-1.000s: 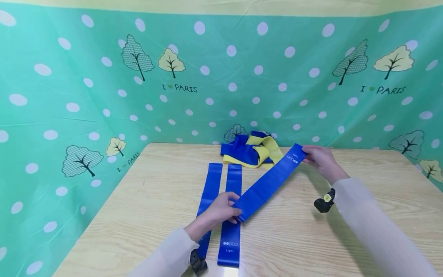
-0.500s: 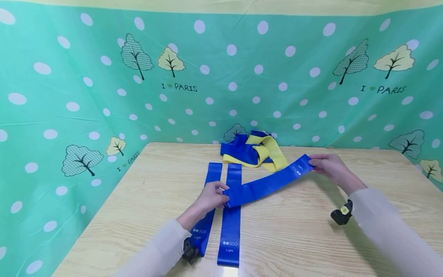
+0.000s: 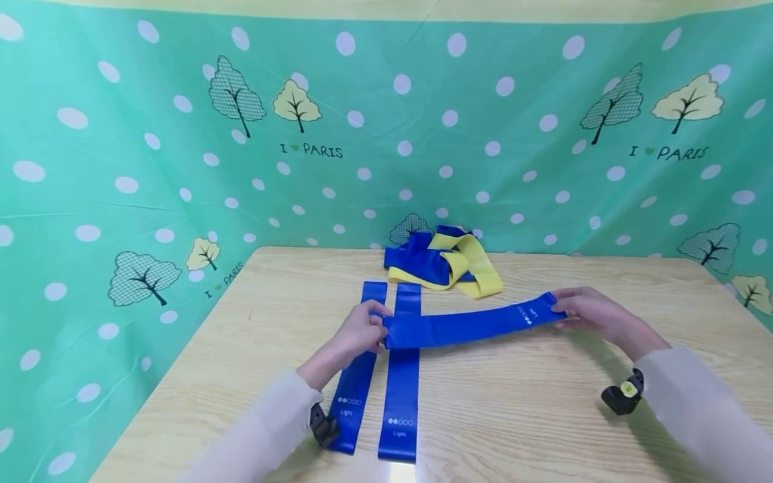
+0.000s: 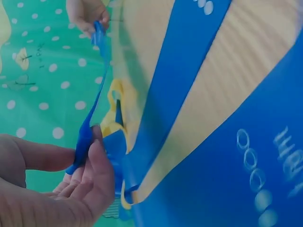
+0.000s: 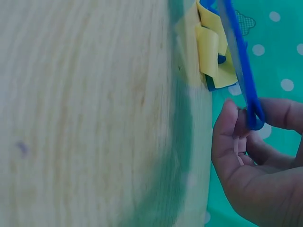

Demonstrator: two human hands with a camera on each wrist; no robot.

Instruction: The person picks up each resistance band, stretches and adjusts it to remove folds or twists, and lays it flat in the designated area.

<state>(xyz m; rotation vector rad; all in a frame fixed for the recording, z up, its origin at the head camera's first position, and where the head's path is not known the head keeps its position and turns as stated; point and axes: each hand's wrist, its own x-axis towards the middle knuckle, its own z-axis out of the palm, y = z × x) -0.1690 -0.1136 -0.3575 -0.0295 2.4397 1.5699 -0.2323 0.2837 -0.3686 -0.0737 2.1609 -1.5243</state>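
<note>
A blue resistance band [image 3: 465, 330], printed with circles and small lettering, is stretched sideways above the table between my two hands. My left hand [image 3: 357, 329] pinches its left end; in the left wrist view the thumb and fingers close on the band's edge [image 4: 83, 144]. At the other end, my right hand [image 3: 594, 314] pinches the band, whose folded loop end [image 5: 255, 118] shows in the right wrist view. Beneath lie two more blue bands marked "Light": one band [image 3: 353, 396] partly under my left arm, the other band [image 3: 400, 402] crossed by the held one.
A loose heap of blue and yellow bands [image 3: 443, 261] lies at the back of the wooden table [image 3: 513, 416]. Behind it hangs a green dotted curtain [image 3: 374, 154]. Each wrist carries a small black camera [image 3: 625, 394].
The held band has swung from a steep diagonal to nearly level. My left hand has moved up and left, my right hand down and right, both keeping their pinch.
</note>
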